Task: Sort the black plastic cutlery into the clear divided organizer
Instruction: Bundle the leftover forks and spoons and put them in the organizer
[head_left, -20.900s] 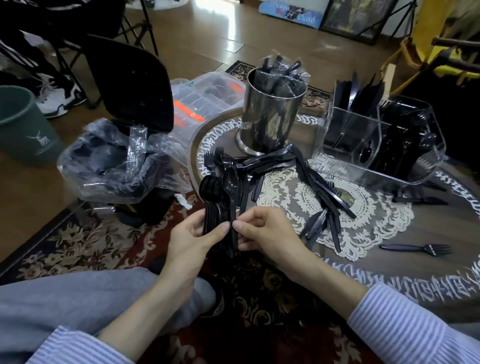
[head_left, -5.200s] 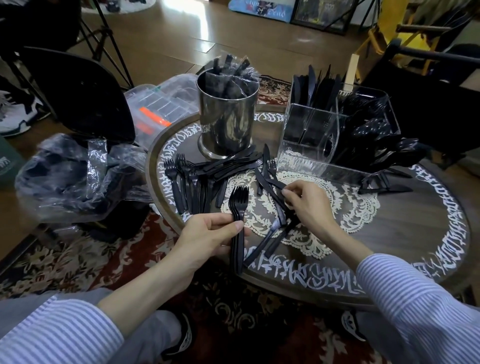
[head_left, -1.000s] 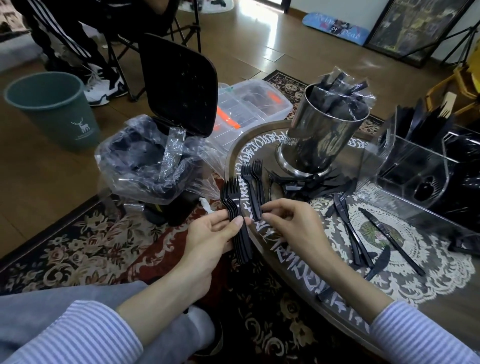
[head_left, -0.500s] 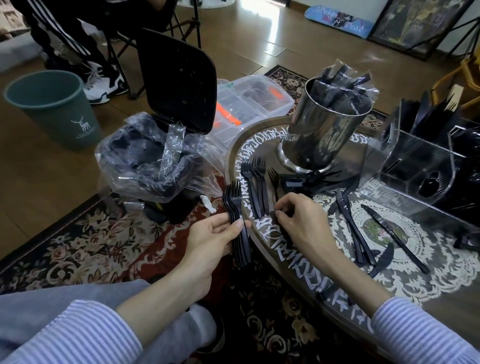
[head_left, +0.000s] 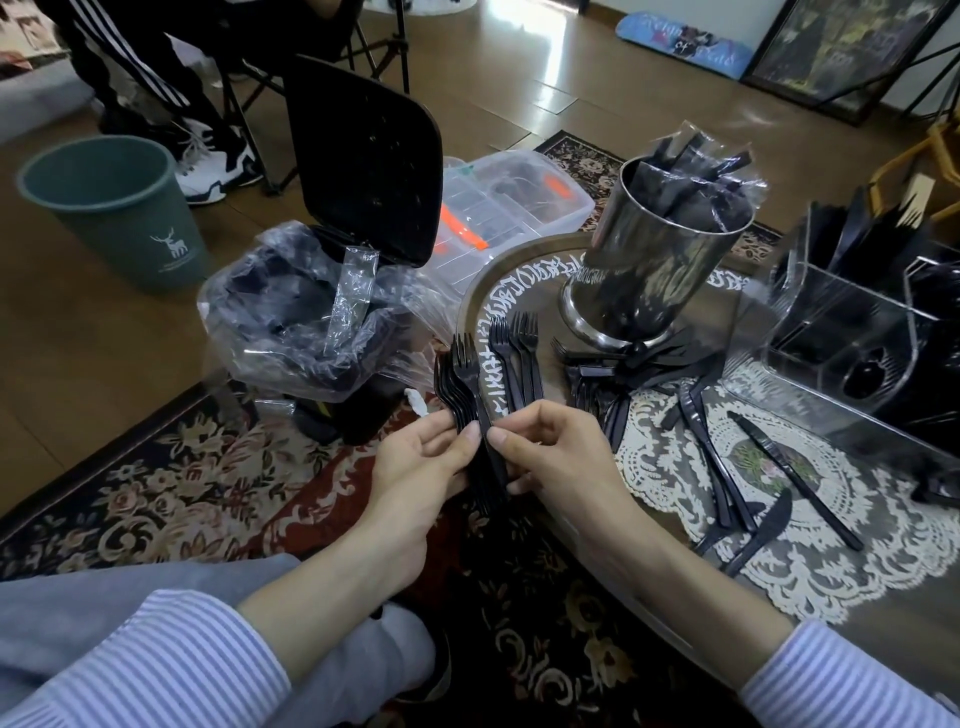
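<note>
Hands have come together since half a second ago: the right hand (head_left: 558, 457), which was reaching among the loose cutlery on the round dark worktop (head_left: 524, 270), now meets the left hand (head_left: 421, 462) at the worktop's near edge. Both hold the stack of black plastic forks (head_left: 465, 384); the left fingers are curled round the handles from the left, and the right thumb and forefinger pinch a fork handle against the stack, thumb tips nearly touching. The stack stands tines up, fanned slightly to the left, its matte black tines overlapping. Two more black forks (head_left: 514, 353) lie flat on the worktop just beyond the hands, and a tangle of black plastic knives (head_left: 727, 467) spreads over the white lace doily (head_left: 831, 566). The clear divided organizer (head_left: 852, 353) sits at the right, well apart from the hands, with dark cutlery upright in its far compartments. A shiny steel canister (head_left: 649, 270) holding wrapped black cutlery stands between the forks and the organizer.
</note>
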